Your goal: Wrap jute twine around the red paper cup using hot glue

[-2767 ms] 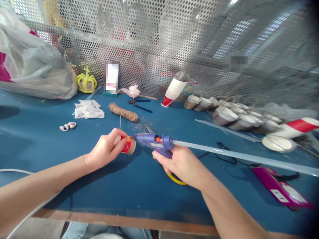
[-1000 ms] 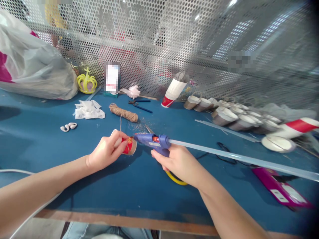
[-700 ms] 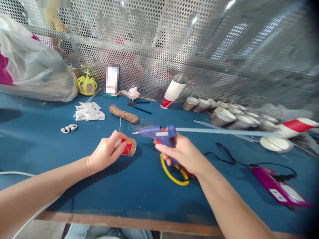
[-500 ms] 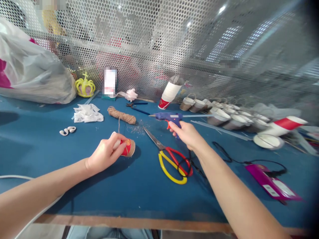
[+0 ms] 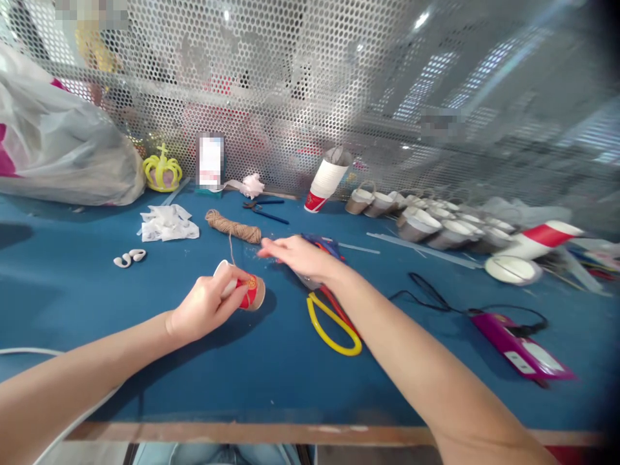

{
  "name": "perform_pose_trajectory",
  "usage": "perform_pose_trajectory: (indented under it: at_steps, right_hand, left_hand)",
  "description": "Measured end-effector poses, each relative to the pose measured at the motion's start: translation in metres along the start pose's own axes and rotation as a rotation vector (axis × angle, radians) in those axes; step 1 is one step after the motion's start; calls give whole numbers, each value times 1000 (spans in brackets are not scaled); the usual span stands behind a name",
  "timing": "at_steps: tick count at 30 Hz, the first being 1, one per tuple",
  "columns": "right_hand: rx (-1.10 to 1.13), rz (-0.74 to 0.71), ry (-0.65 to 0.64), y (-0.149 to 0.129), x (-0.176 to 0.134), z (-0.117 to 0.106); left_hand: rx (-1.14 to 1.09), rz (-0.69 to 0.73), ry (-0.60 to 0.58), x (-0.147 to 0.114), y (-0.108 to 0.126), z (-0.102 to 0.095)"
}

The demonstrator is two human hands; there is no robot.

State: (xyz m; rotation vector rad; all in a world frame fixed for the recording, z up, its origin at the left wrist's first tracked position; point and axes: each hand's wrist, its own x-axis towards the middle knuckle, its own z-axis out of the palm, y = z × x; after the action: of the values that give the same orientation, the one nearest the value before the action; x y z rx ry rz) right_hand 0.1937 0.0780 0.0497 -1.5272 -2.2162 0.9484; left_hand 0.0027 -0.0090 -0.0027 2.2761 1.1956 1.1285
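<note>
My left hand [image 5: 206, 303] grips a small red and white paper cup [image 5: 250, 294], tipped on its side, with brown twine around its base end. A strand runs from the cup to a skein of brown twine [image 5: 233, 227] behind it. My right hand [image 5: 295, 255] is held over the scissors with its fingers stretched out and nothing in them. Partly hidden behind that hand, the blue glue gun [image 5: 323, 244] lies on the table. The scissors [image 5: 334, 332] show mainly their yellow and red handles; my right hand and forearm cover the rest.
Blue-handled pliers [image 5: 266, 211], crumpled white cloth [image 5: 168, 223] and a yellow crown [image 5: 163, 171] lie toward the back. Stacked paper cups [image 5: 325, 184] stand by the mesh panel. Several twine-wrapped cups [image 5: 419, 223] fill the right. A purple power strip [image 5: 520, 349] trails a black cable.
My right hand has let go of the glue gun, which now rests on the table, and has moved left toward the cup. My left hand still holds the cup in nearly the same place.
</note>
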Motion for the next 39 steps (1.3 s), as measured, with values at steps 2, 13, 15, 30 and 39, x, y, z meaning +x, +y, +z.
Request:
perform_pose_trajectory:
  at_steps: [2, 13, 15, 30, 39]
  right_hand:
    - [325, -37, -289, -20, 4, 22]
    - [669, 13, -211, -28, 4, 35]
    - [655, 14, -326, -30, 1, 38]
    - [927, -91, 64, -29, -10, 19]
    - [857, -100, 181, -23, -6, 20]
  left_hand:
    - [4, 29, 2, -1, 1, -1]
    - [-15, 43, 24, -1, 2, -3]
    - [-5, 69, 7, -1, 2, -2]
    - [-364, -353, 89, 5, 5, -6]
    - [-520, -428, 61, 5, 8, -4]
